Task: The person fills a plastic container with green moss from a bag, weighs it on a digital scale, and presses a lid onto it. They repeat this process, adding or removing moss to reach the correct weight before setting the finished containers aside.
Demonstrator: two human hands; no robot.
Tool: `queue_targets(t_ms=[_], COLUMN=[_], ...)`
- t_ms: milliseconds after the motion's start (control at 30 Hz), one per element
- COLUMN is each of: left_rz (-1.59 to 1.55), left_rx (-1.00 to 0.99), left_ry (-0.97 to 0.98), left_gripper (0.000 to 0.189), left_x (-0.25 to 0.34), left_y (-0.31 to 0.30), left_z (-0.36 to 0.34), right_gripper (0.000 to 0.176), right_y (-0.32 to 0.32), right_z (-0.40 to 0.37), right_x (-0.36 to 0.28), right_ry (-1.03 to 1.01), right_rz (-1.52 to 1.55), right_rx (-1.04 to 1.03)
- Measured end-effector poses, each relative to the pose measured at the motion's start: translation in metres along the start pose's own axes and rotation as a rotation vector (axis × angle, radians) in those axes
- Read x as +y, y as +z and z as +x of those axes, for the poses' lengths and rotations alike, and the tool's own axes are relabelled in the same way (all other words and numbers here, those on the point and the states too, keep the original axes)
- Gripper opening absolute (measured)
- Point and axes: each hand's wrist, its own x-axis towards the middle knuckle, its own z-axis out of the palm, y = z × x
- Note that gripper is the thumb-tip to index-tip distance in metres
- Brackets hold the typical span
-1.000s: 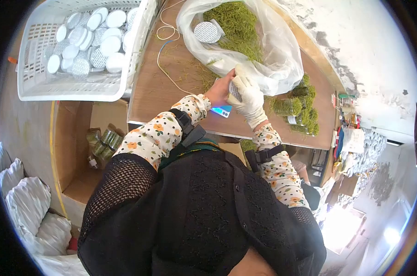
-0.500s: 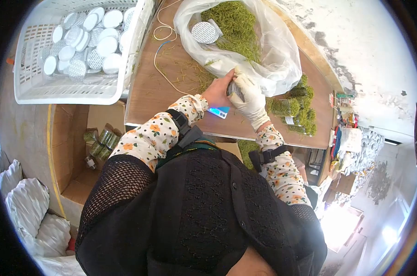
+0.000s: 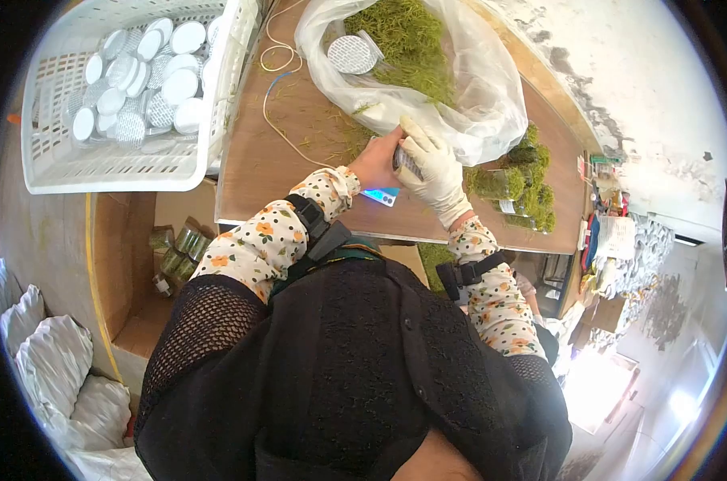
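Note:
My bare left hand (image 3: pixel 376 160) and my white-gloved right hand (image 3: pixel 435 172) meet over the near part of the table, both closed around a round lid (image 3: pixel 408 163) with a grey printed face. Fingers cover most of it, and I cannot tell whether a jar is under it. Just below the hands lies a small device with a lit blue screen (image 3: pixel 380 196). Beyond them, a clear plastic bag (image 3: pixel 483 108) holds green moss (image 3: pixel 403 48). Another printed disc (image 3: pixel 351 54) lies in the bag's left side. Several moss-filled clear jars (image 3: pixel 500 184) stand right of my right hand.
At left a white plastic basket (image 3: pixel 131 178) holds many white and printed discs (image 3: pixel 175 84). A thin cord (image 3: pixel 269 108) crosses the brown table (image 3: pixel 255 180), with moss scraps nearby. Below left, a cardboard box (image 3: pixel 127 240) contains several jars (image 3: pixel 183 248). White sacks (image 3: pixel 54 353) lie lower left.
My hands stay together on the lid, with the right glove's fingers shifted slightly around it. The view has tilted a little.

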Motion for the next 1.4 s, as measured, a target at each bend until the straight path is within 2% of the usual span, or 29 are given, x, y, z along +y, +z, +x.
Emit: queue_targets(t_ms=[133, 233, 333, 433, 500, 567, 600, 633, 700, 767, 833, 900, 1000, 1067, 1100, 1133, 1167, 1233, 1267, 1333, 1367, 1400], left_rz=[0.094, 0.292, 0.101, -0.024, -0.175, 0.22, 0.224, 0.223, -0.606, -0.984, -1.032, -1.064, -1.127, -1.115, -1.107, -1.074, -1.055, -1.009, -1.01, -1.013, -0.942, -0.757], left_rx=[-0.059, 0.018, 0.024, 0.012, -0.051, -0.089, -0.045, -0.006, -0.001, -0.091, -0.148, -0.21, -0.302, -0.663, -0.838, -0.783, -0.723, -0.594, -0.467, -0.199, -0.127, 0.016], left_ry=[-0.005, 0.12, 0.084, 0.14, 0.0, 0.04, 0.046, 0.055, -0.296, -0.443, -0.595, -0.705, -0.837, -0.92, -0.959, -1.061, -0.988, -0.852, -0.819, -0.753, -0.607, -0.396], left_gripper=[0.099, 0.109, 0.113, 0.114, 0.114, 0.112, 0.106, 0.101, 0.074, 0.056, 0.052, 0.053, 0.065, 0.069, 0.072, 0.073, 0.071, 0.067, 0.066, 0.064, 0.051, 0.044], left_x=[-0.012, -0.01, -0.02, -0.028, -0.019, -0.014, -0.009, -0.001, 0.021, 0.067, 0.053, 0.054, 0.092, 0.097, 0.101, 0.111, 0.119, 0.129, 0.131, 0.129, 0.109, 0.119], left_y=[-0.001, 0.0, 0.007, 0.013, 0.011, -0.007, -0.015, -0.022, -0.023, -0.023, -0.026, -0.024, -0.018, -0.021, -0.022, -0.021, -0.018, -0.015, -0.013, -0.008, -0.012, -0.006], left_z=[0.0, -0.006, -0.002, 0.0, 0.004, 0.0, 0.0, 0.0, 0.0, 0.001, 0.012, 0.019, 0.013, 0.014, 0.013, 0.01, 0.011, 0.014, 0.015, 0.015, 0.02, 0.021], right_gripper=[0.05, 0.053, 0.054, 0.055, 0.055, 0.055, 0.06, 0.062, 0.061, 0.058, 0.056, 0.053, 0.04, 0.035, 0.034, 0.034, 0.033, 0.035, 0.035, 0.03, 0.028, 0.026], right_y=[0.0, 0.006, 0.018, 0.007, 0.008, -0.007, -0.017, -0.021, -0.029, -0.05, -0.081, -0.116, -0.145, -0.155, -0.158, -0.162, -0.166, -0.168, -0.165, -0.156, -0.146, -0.106], right_z=[-0.004, -0.006, -0.01, -0.008, -0.01, -0.014, -0.013, -0.014, -0.016, -0.015, -0.013, -0.016, -0.019, -0.023, -0.023, -0.023, -0.023, -0.024, -0.024, -0.024, -0.024, -0.022], right_x=[0.002, 0.002, 0.004, -0.006, -0.002, -0.005, -0.003, 0.004, 0.016, 0.012, -0.01, -0.031, -0.053, -0.049, -0.046, -0.044, -0.04, -0.034, -0.031, -0.028, -0.025, -0.012], right_ry=[-0.022, 0.017, 0.058, 0.149, 0.181, 0.327, 0.406, 0.373, 0.281, 0.163, 0.204, 0.197, -0.13, -0.337, -0.375, -0.418, -0.466, -0.417, -0.397, -0.101, 0.052, 0.274], right_rz=[-0.01, -0.016, -0.028, -0.042, -0.06, 0.065, 0.044, 0.105, 0.271, 0.193, 0.19, 0.058, 0.0, -0.038, -0.018, 0.0, 0.015, 0.016, 0.024, 0.141, 0.205, 0.322], right_rx=[-0.044, -0.065, -0.039, -0.038, -0.058, 0.019, 0.041, 0.163, 0.364, 0.52, 0.559, 0.382, 0.303, 0.274, 0.267, 0.254, 0.238, 0.258, 0.266, 0.445, 0.525, 0.73])
